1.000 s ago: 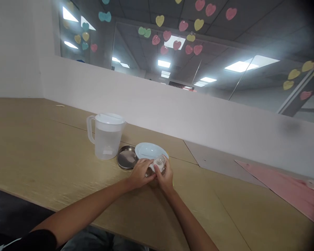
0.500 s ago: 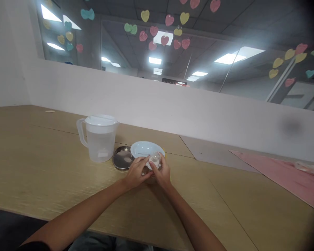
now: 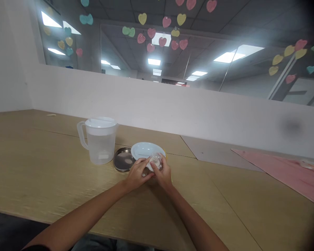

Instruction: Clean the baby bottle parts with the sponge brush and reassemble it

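Between both hands is a small, clear, rounded plastic piece with a white part in it (image 3: 155, 159); its exact kind is too small to tell. My right hand (image 3: 164, 175) grips it from the right, thumb across its near side. From the left, my left hand (image 3: 136, 175) closes on its lower edge with thumb and fingers. Whatever lies under the hands is mostly hidden. Just behind them is a pale blue-white bowl (image 3: 139, 149), partly covered by the fingers. A round, shallow metal dish (image 3: 124, 161) sits left of the bowl, close to my left hand.
A translucent lidded pitcher (image 3: 101, 148) holding clear liquid stands left of the metal dish. A pink sheet (image 3: 279, 170) lies on the wooden table (image 3: 68, 174) at the right. Behind runs a white wall (image 3: 157, 104) beneath a window with heart-shaped notes.
The view has shifted slightly. Both hands stay nearly in place around the clear piece, which appears turned a little, showing its white part differently.
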Demonstrator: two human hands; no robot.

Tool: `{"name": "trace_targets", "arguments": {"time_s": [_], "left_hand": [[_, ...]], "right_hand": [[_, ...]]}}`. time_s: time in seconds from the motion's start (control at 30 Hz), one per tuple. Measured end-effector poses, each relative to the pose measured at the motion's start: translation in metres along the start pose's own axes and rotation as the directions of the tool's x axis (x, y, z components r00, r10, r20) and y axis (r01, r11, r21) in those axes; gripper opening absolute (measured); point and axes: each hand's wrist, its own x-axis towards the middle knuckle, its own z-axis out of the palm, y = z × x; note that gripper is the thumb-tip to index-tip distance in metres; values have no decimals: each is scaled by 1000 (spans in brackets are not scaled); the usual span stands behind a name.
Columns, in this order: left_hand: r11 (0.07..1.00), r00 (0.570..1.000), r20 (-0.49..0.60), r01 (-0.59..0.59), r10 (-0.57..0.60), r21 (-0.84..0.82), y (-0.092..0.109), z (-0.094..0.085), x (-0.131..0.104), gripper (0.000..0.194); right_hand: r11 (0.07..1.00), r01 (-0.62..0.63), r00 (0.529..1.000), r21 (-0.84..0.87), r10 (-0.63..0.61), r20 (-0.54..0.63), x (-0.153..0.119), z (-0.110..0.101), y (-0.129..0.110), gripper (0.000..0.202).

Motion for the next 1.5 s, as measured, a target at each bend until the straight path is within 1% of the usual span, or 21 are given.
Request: {"name": "trace_targets", "arguments": {"time_s": [0.3, 0.53, 1.0, 1.17, 1.3, 1.4, 1.5], "left_hand": [[999, 999, 27, 41, -41, -13, 2, -1, 2, 61], [999, 999, -4, 39, -38, 16, 2, -1, 2, 57], [996, 998, 26, 51, -53, 77, 7, -5, 7, 52], [994, 998, 5, 55, -56, 89, 7, -4, 7, 53], [994, 998, -6, 64, -64, 88, 8, -4, 6, 56], [994, 998, -7, 67, -67, 89, 9, -5, 6, 56], [994, 998, 5, 67, -68, 91, 11, -6, 7, 57]], "right_hand": [[998, 20, 999, -53, -21, -25, -1, 0, 1, 52], [998, 53, 998, -35, -54, -28, 0, -1, 2, 51], [980, 130, 990, -152, -137, -34, 2, -3, 5, 52], [987, 139, 990, -80, -142, -27, 2, -6, 3, 54], [990, 139, 988, -32, -141, -58, 4, -10, -5, 54], [991, 135, 985, 14, -132, -112, 5, -14, -15, 53], [989, 114, 971, 91, -92, -219, 9, -17, -23, 55]]}}
